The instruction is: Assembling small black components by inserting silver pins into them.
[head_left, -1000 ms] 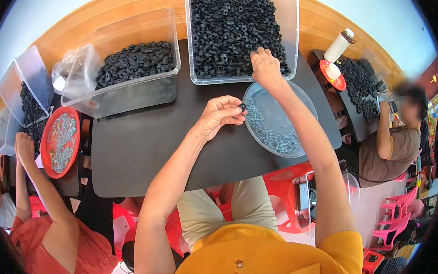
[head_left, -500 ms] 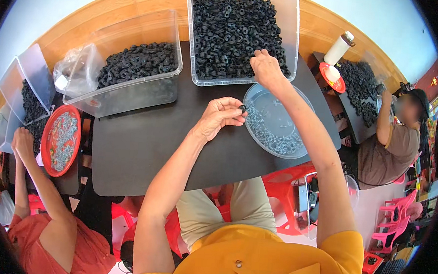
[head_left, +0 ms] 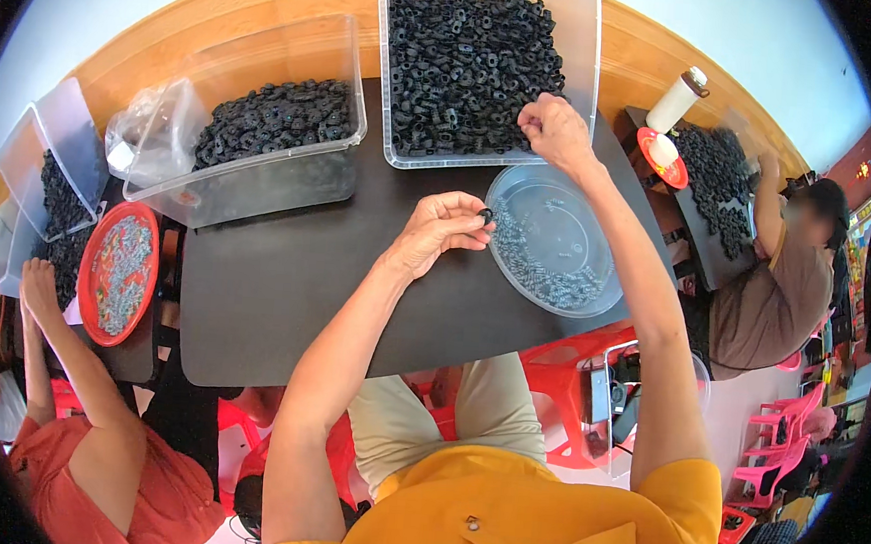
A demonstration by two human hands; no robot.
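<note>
Between the thumb and fingertips of my left hand (head_left: 442, 235) is a small black plastic part (head_left: 486, 216) with a round opening, held above the dark table. My right hand (head_left: 559, 132) is over the front right corner of a clear bin (head_left: 462, 158) heaped with small black plastic parts (head_left: 473, 70). Its fingers are drawn together and bent downward; whatever they hold, if anything, is hidden. Below that forearm, a round translucent tray (head_left: 560, 242) carries many small metal springs (head_left: 545, 282), gathered mostly along its left and near sides.
At the left stands a second clear bin (head_left: 250, 201) of black parts, beside a plastic bag (head_left: 155, 130). A co-worker (head_left: 110, 452) sits left by a red tray (head_left: 153, 285) of springs; another (head_left: 773, 293) sits right, near a white bottle (head_left: 677, 99).
My right hand has shifted a little to the right and toward the bin's near edge, its fingers now curled down. My left hand keeps the black part in nearly the same place.
</note>
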